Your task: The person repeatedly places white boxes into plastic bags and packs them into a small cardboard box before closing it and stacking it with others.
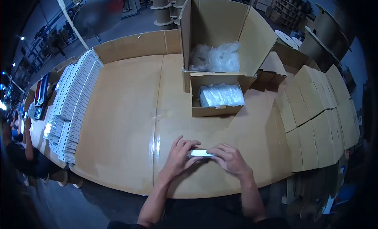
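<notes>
Near the front edge of the cardboard-covered table, a small white box (200,153) is held between my two hands. My left hand (182,155) grips its left end, fingers curled over it. The right end is in my right hand (229,159), with fingers on top and the thumb below. Beyond them stands a small open carton (215,111) holding a row of clear plastic-wrapped packs (221,95). Behind it, a tall open carton (220,20) contains crumpled clear plastic bags (216,57).
Stacked white boxes (75,97) line the table's left side. Brown cartons (315,118) are stacked at the right. A cardboard wall (134,48) runs along the back edge of the table (118,122). Another person (23,154) is at the far left.
</notes>
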`<action>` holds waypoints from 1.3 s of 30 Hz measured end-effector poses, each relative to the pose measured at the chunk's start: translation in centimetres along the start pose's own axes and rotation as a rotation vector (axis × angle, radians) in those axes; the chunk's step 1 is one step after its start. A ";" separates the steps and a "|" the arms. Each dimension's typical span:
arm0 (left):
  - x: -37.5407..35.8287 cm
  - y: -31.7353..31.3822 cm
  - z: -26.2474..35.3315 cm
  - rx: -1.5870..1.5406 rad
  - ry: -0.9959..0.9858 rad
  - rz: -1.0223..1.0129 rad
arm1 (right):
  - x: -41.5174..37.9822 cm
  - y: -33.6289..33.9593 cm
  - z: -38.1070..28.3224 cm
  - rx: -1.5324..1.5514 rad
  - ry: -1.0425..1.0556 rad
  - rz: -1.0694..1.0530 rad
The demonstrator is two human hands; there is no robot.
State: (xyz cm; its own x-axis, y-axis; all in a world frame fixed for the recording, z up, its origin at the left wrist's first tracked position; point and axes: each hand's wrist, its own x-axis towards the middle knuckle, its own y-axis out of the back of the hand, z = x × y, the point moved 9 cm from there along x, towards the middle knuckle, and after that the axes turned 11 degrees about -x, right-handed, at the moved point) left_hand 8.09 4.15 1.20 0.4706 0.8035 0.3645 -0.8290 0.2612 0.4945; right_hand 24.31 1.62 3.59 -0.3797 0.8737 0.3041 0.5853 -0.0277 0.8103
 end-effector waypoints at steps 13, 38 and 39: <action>-7.9 22.3 -6.4 0.427 0.246 0.520 | 9.3 2.7 5.0 0.342 -0.283 0.781; -18.5 52.9 -13.3 0.768 0.307 1.046 | 12.9 -2.7 6.4 -0.857 -0.518 0.292; -18.9 53.0 -13.4 0.776 0.317 1.055 | 12.4 -2.6 6.2 -0.893 -0.499 0.298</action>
State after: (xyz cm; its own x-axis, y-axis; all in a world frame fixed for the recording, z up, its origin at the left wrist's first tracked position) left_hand -48.77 10.03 9.93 -0.4579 0.5471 0.7007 -0.3161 -0.8369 0.4469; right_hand 22.50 15.54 2.20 0.1469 0.8677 0.4749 -0.2080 -0.4423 0.8724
